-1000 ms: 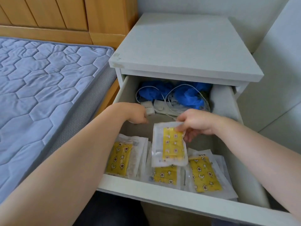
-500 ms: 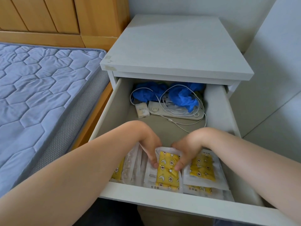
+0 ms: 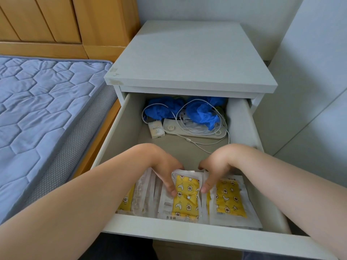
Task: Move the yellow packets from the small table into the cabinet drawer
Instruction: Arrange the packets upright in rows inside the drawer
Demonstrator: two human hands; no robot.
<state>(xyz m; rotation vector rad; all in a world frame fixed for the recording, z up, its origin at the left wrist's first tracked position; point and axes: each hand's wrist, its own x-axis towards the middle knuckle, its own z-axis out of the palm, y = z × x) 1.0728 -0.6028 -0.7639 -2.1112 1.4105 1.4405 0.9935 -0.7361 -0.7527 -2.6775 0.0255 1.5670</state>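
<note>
The white cabinet's drawer (image 3: 187,235) stands pulled out below me. Several yellow packets in clear wrappers lie at its front: a middle packet (image 3: 185,196), one to the right (image 3: 230,200) and a stack at the left (image 3: 128,199). Both hands reach down inside the drawer. My left hand (image 3: 163,166) touches the middle packet's left edge with its fingertips. My right hand (image 3: 217,164) touches its right edge the same way. The packet lies flat between them, on top of the others. The cabinet top (image 3: 187,59) is bare.
At the drawer's back lie blue gloves (image 3: 202,113), a white cable (image 3: 199,143), a flat white device (image 3: 195,131) and a small white box (image 3: 156,129). A blue quilted mattress (image 3: 41,113) on a wooden bed frame flanks the cabinet's left. A white wall panel stands at the right.
A second ago my right hand held the packet above the drawer and my left hand hovered near the back. Both hands came down, and the packet now lies on the middle stack.
</note>
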